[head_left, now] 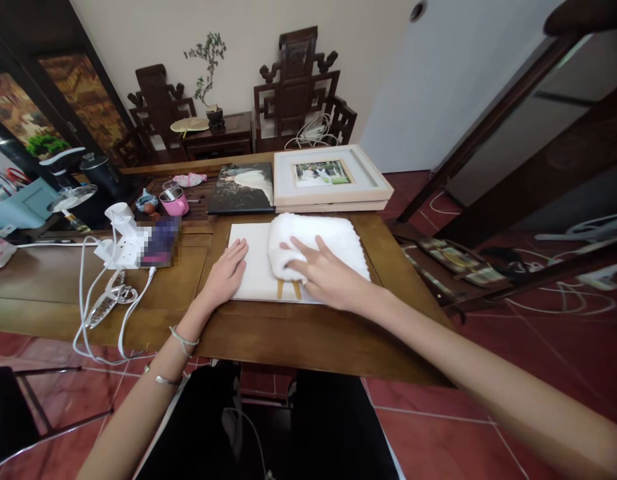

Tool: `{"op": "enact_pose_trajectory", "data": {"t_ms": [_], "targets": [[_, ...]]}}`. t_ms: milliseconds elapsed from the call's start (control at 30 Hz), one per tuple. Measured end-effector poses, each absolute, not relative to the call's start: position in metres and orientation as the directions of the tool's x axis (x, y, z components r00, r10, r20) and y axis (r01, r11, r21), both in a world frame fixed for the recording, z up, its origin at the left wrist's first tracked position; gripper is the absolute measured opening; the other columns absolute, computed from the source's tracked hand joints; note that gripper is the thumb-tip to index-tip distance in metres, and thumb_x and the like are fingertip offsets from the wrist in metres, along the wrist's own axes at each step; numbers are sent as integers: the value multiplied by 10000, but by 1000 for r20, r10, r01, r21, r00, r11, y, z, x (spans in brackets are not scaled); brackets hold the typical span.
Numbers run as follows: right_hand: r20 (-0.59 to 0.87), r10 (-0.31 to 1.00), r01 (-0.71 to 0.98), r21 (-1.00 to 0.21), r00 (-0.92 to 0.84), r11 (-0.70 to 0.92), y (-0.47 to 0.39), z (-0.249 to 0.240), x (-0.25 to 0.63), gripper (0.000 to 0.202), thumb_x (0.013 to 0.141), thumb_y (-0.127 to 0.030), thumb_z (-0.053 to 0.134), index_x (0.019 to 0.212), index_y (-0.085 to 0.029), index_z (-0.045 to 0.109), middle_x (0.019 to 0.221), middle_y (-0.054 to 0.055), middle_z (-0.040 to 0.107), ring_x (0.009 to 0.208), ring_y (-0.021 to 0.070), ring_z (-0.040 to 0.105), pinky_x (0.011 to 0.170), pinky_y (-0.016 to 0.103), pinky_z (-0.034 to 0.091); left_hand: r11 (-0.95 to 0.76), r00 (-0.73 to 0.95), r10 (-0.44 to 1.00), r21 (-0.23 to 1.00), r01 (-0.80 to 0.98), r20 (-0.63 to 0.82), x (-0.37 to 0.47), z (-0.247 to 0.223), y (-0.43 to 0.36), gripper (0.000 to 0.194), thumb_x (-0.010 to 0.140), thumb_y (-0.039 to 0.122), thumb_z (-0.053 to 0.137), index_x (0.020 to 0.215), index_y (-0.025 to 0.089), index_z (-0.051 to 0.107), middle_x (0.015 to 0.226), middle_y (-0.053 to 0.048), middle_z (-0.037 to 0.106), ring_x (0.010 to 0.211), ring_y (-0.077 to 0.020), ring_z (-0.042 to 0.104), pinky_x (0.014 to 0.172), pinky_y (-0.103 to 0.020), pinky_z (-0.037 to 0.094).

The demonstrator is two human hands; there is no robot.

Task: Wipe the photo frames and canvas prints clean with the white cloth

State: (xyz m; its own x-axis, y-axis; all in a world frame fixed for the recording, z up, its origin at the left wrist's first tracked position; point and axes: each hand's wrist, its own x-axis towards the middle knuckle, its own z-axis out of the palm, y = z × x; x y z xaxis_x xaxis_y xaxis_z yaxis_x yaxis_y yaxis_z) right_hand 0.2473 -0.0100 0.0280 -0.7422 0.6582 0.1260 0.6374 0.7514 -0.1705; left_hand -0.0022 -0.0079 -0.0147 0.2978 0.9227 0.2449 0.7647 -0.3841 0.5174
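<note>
A white fluffy cloth [333, 237] lies bunched over the right part of a flat white board [251, 267] on the wooden table. My right hand [325, 270] presses on the cloth with its fingers spread, some of them sunk into the folds. Two tan strips [280, 289] show on the board just below the cloth. At the board's left edge rests my left hand [228, 270], its fingers lying flat and holding nothing.
Behind the board are a framed photo [323, 173] and a dark picture panel [243, 188]. To the left stand a pink cup [174, 200], a white power strip [125, 247] with cables, and a silvery clip [108, 300]. The wooden table [308, 340] ends near my legs.
</note>
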Motion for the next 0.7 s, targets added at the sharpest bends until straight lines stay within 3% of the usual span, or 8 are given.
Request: {"op": "enact_pose_trajectory", "data": {"t_ms": [200,333,533,700], "targets": [[70,542,506,-276,-838,817,-86,39,260,452,629,26,441,991,-134,659,1489,201,366,1426,326,149,1122,629,114,-384,303,923,493,781,238,-1,-16,-8,482,937,224,308,1390,151,455,1510,-80,379,1429,-198,276,1188,-425,206],[23,565,529,-318,-825,787,-89,48,257,469,628,9,455,1019,-157,655,1483,170,392,1421,297,194,1142,581,129,-383,308,923,471,795,231,-1,-16,-7,488,935,219,304,1391,124,449,1518,-107,358,1431,-208,270,1187,-429,203],[38,677,659,-196,-735,727,-18,43,233,488,736,-34,463,1202,-125,575,1489,185,380,1416,322,223,1125,583,188,-392,313,919,479,786,238,-2,-15,-8,481,939,237,307,1391,157,453,1509,-85,381,1426,-204,286,1184,-438,212],[99,699,689,-121,-708,715,27,37,217,457,770,-43,459,1205,-99,585,1447,204,435,1406,351,244,1084,621,228,-384,304,923,494,780,237,-1,-13,-10,476,941,243,316,1381,142,467,1503,-98,388,1422,-206,295,1186,-429,209]]}}
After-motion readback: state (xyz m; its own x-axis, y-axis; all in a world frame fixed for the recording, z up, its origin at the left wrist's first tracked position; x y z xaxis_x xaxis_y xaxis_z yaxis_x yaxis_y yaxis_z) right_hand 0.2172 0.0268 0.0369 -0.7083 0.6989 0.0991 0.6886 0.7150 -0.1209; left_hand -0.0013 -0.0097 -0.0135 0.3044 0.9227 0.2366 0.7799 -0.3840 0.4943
